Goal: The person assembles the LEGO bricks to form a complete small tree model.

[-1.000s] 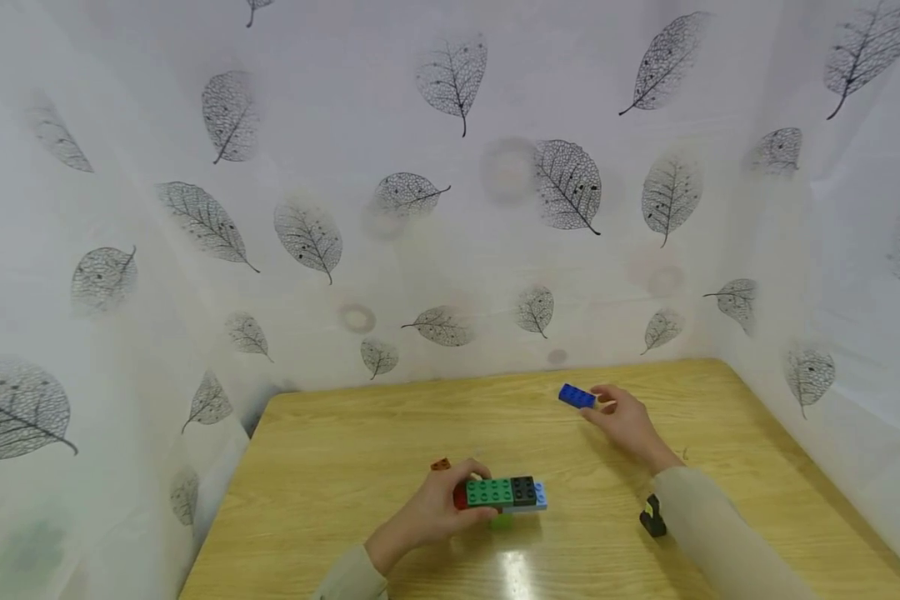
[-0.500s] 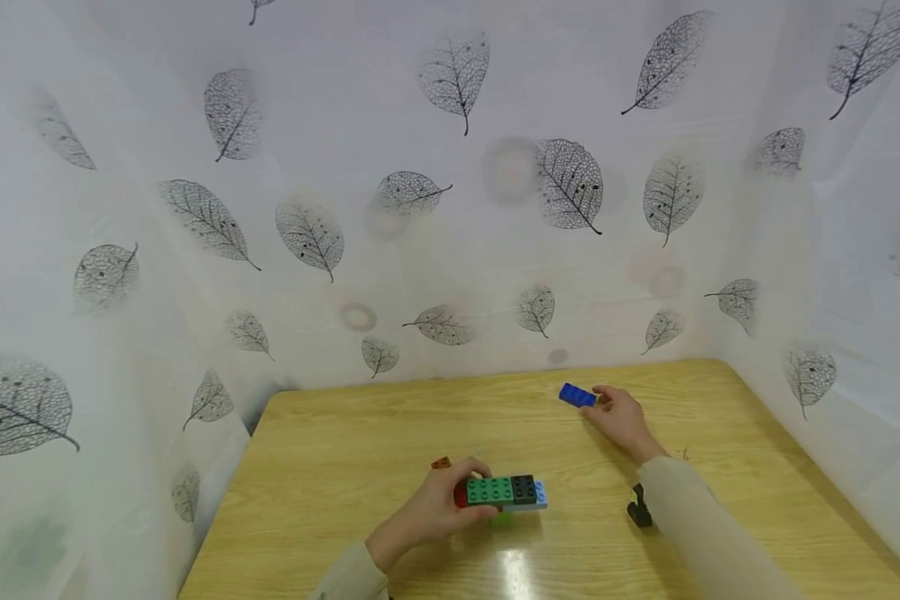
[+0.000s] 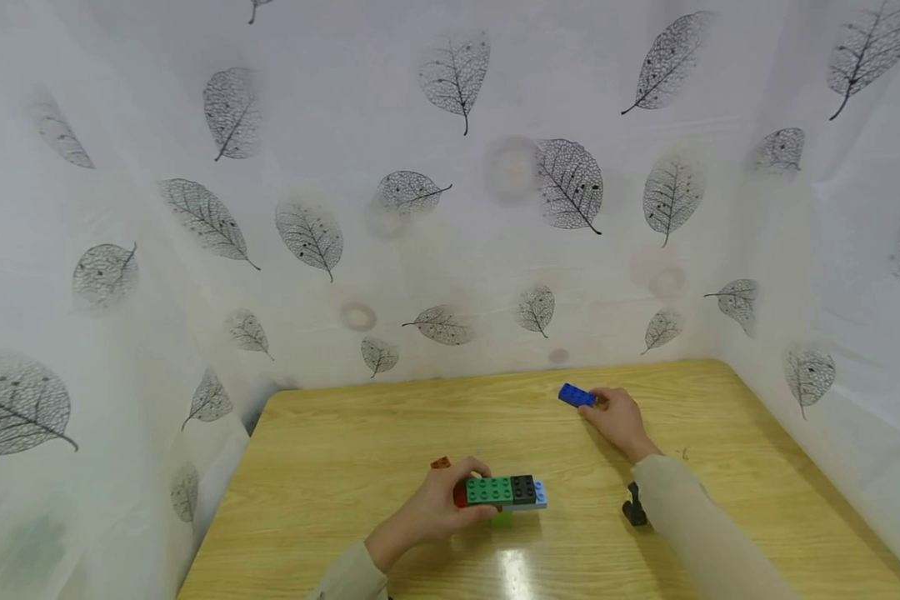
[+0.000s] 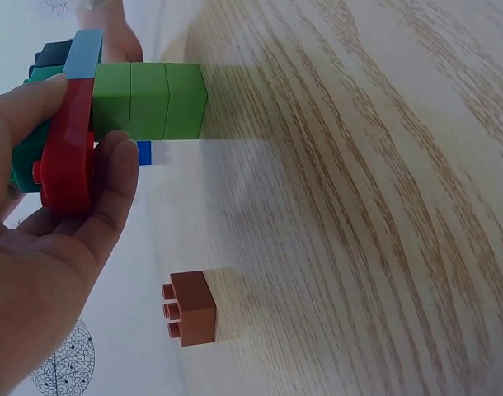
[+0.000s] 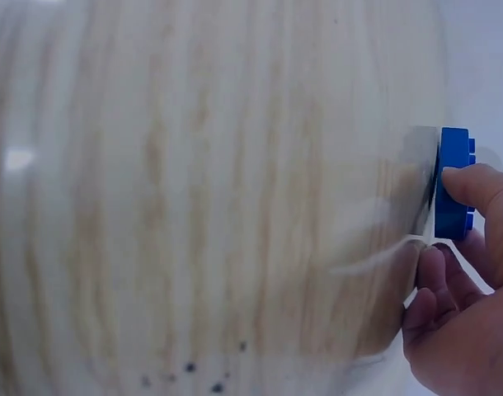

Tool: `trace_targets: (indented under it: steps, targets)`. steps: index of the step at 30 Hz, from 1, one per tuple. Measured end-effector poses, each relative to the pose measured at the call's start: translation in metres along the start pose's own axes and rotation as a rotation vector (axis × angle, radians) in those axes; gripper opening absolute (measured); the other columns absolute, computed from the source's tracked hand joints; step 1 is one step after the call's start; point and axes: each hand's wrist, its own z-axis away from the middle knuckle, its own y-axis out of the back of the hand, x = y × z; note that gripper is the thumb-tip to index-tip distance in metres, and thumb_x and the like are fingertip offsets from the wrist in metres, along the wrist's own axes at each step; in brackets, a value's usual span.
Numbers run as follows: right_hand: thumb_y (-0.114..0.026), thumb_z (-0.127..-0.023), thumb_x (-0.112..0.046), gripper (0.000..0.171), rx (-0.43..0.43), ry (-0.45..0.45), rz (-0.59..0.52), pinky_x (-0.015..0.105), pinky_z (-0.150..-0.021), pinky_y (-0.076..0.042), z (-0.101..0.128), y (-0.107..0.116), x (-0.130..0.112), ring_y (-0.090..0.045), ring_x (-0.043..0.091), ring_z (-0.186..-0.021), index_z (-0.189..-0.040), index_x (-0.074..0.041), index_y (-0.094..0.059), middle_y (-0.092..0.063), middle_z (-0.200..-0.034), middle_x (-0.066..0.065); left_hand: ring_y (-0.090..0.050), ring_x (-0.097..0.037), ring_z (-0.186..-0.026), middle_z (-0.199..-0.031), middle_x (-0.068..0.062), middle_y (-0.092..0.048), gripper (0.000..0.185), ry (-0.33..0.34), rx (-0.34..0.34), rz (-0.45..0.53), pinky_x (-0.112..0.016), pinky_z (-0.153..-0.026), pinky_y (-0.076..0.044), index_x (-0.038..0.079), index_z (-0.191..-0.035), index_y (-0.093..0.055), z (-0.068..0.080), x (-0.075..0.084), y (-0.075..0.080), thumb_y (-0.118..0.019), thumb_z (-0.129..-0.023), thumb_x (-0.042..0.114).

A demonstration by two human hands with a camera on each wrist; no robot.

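Note:
My left hand [image 3: 438,504] grips a built stack of toy bricks near the front middle of the table. On its top are a green brick [image 3: 489,492] and a black brick [image 3: 523,490]. Beneath them lie a red brick [image 4: 70,148] and a light blue brick [image 3: 541,493]. A column of light green bricks [image 4: 148,101] forms its foot, facing the tabletop. Farther back, my right hand [image 3: 620,422] pinches a blue brick [image 5: 454,183] by one end, thumb on its side, its studs facing up. That brick is close to the table's back edge.
A brown brick [image 4: 194,308] stands by itself just beyond my left hand. Beside the right sleeve [image 3: 701,517] shows a small black object [image 3: 633,506]. The wooden table [image 3: 345,433] is bordered at the back and sides by white leaf-print curtain [image 3: 450,233].
The right forearm has swung slightly to the left, and the black object beside the sleeve has shifted along with it. The blue brick, the left hand and its stack have hardly moved.

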Motion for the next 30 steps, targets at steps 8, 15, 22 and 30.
trace_targets:
  steps: [8,15,22,30]
  targets:
    - [-0.073,-0.099,-0.022,0.048,-0.045,-0.016,-0.068,0.050,-0.086,-0.059,0.004,0.004,-0.010,-0.070,0.042,-0.106,-0.134,0.009,-0.062,-0.068,-0.123,0.030,-0.064,-0.002,-0.083,-0.111,-0.004,-0.071,0.035,-0.009,-0.002,-0.008,-0.022,-0.074,-0.055,0.027,-0.128,-0.060,0.001,-0.002,0.001,-0.075,-0.099,0.038]
    - [-0.074,-0.099,-0.024,0.045,-0.085,0.045,-0.088,0.037,-0.076,-0.054,0.018,0.010,-0.035,-0.066,0.029,-0.097,-0.133,0.003,-0.065,-0.070,-0.121,0.022,-0.063,-0.002,-0.085,-0.108,-0.001,-0.070,0.035,0.002,-0.003,-0.008,-0.023,-0.076,-0.054,0.026,-0.128,-0.060,0.000,-0.001,0.001,-0.076,-0.098,0.038]
    - [-0.078,-0.095,-0.025,0.043,-0.126,0.138,-0.090,0.029,-0.069,-0.050,0.032,0.014,-0.064,-0.063,0.018,-0.090,-0.129,-0.001,-0.068,-0.072,-0.117,0.016,-0.063,-0.003,-0.088,-0.112,-0.002,-0.070,0.035,0.016,0.000,-0.012,-0.023,-0.079,-0.053,0.028,-0.127,-0.060,0.000,0.001,0.002,-0.076,-0.098,0.039]
    - [-0.081,-0.094,-0.029,0.039,-0.173,0.238,-0.116,0.027,-0.071,-0.051,0.051,0.017,-0.089,-0.061,0.014,-0.092,-0.126,-0.009,-0.071,-0.071,-0.114,0.006,-0.063,-0.003,-0.088,-0.112,-0.001,-0.070,0.035,0.022,-0.001,-0.018,-0.023,-0.079,-0.053,0.028,-0.127,-0.060,-0.001,0.001,0.001,-0.076,-0.098,0.040]
